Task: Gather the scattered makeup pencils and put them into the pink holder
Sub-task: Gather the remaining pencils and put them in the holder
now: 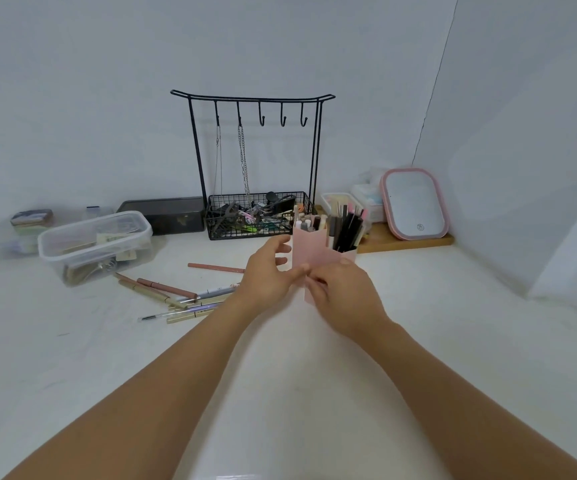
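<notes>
The pink holder stands upright at the table's middle, with dark pencils and pale sticks poking out of its top. My right hand grips its front right corner, thumb up on the rim. My left hand touches its left side with thumb and fingers spread round the wall. Several makeup pencils lie scattered on the white table to the left of my hands, gold, brown and silver ones. One brown pencil lies apart, just behind them.
A black wire jewellery stand with a basket is behind the holder. A clear plastic box and a dark box sit at the left. A pink-rimmed mirror leans on a wooden tray at the right.
</notes>
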`<action>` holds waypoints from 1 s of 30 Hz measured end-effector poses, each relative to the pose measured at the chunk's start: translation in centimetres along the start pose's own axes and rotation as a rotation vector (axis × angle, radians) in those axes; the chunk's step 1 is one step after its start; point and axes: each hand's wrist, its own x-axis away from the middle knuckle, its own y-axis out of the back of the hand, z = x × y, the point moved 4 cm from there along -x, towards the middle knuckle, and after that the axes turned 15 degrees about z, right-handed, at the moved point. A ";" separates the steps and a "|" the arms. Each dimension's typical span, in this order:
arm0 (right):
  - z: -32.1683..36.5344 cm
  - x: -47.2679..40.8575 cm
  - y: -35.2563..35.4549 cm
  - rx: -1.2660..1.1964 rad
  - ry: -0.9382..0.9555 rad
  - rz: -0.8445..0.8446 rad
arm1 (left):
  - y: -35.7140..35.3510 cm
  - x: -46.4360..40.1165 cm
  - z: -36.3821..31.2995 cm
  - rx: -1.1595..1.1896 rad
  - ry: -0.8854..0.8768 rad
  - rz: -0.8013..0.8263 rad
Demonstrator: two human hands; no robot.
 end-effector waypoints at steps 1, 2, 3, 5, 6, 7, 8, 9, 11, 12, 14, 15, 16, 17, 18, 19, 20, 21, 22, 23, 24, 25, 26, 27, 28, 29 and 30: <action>-0.2 -0.5 -0.2 0.006 -0.008 -0.005 | 0.3 0.6 0.3 -0.006 0.011 -0.024; -0.3 -1.0 -0.2 0.009 -0.034 -0.009 | 0.6 1.3 0.5 -0.014 0.012 -0.043; -0.4 -1.4 -0.2 0.011 -0.059 -0.009 | 1.0 1.9 0.7 -0.019 0.010 -0.057; -0.2 -1.8 -0.2 0.013 -0.108 -0.037 | 2.0 3.4 1.4 -0.016 -0.003 -0.070; 0.3 -1.7 -0.1 -0.003 -0.132 -0.097 | 2.8 4.3 1.7 -0.024 -0.020 -0.078; 0.9 -1.5 0.0 -0.048 -0.143 -0.181 | 3.7 5.3 2.0 -0.040 -0.039 -0.087; 1.6 -1.2 -0.1 -0.122 -0.142 -0.256 | 4.5 6.2 2.0 -0.068 -0.057 -0.097; 2.6 -1.4 -0.5 -0.209 -0.106 -0.285 | 5.5 7.0 2.2 -0.095 -0.066 -0.114; 5.0 -2.4 -2.2 -0.335 -0.009 -0.200 | 7.4 8.3 2.8 -0.151 -0.061 -0.167; 6.0 -3.0 -3.3 -0.349 0.025 -0.131 | 8.3 8.7 3.1 -0.175 -0.055 -0.199; 7.5 -4.4 -5.3 -0.334 0.068 -0.050 | 10.3 9.4 4.0 -0.211 -0.044 -0.262; 7.9 -5.1 -6.0 -0.319 0.067 -0.031 | 11.2 9.8 4.4 -0.215 -0.038 -0.287; 7.9 -5.5 -6.4 -0.306 0.056 -0.015 | 12.0 10.1 4.9 -0.228 -0.026 -0.305; 8.0 -6.2 -6.8 -0.296 0.042 -0.006 | 13.1 10.6 5.7 -0.264 -0.007 -0.335; 7.7 -6.6 -7.0 -0.278 0.024 0.002 | 14.0 10.9 6.4 -0.341 0.006 -0.373; 7.5 -7.0 -7.1 -0.262 0.012 0.013 | 14.8 11.2 7.1 -0.400 0.024 -0.407; 7.3 -7.2 -7.2 -0.253 0.007 0.032 | 15.4 11.4 7.7 -0.419 0.046 -0.438; 7.3 -7.5 -7.2 -0.248 0.016 0.054 | 15.9 11.4 8.0 -0.390 0.065 -0.455; 7.3 -7.8 -7.4 -0.238 0.028 0.084 | 16.1 11.1 8.6 -0.368 0.081 -0.463; 7.4 -8.0 -7.4 -0.221 0.039 0.110 | 16.1 10.7 8.6 -0.356 0.084 -0.454; 7.5 -8.2 -7.6 -0.201 0.045 0.148 | 15.9 10.4 8.7 -0.367 0.093 -0.431; 7.6 -8.4 -7.7 -0.185 0.047 0.182 | 15.6 10.2 8.7 -0.380 0.100 -0.401; 7.7 -8.4 -7.8 -0.176 0.050 0.210 | 15.3 10.0 8.6 -0.391 0.097 -0.378; 7.7 -8.6 -8.0 -0.172 0.060 0.218 | 15.2 10.0 8.7 -0.392 0.094 -0.370; 7.5 -8.5 -7.9 -0.173 0.067 0.205 | 15.1 10.2 8.7 -0.386 0.091 -0.371; 7.2 -8.6 -7.9 -0.179 0.065 0.185 | 15.1 10.3 8.8 -0.378 0.093 -0.377; 6.8 -8.7 -7.8 -0.189 0.053 0.174 | 15.2 10.5 8.8 -0.376 0.098 -0.386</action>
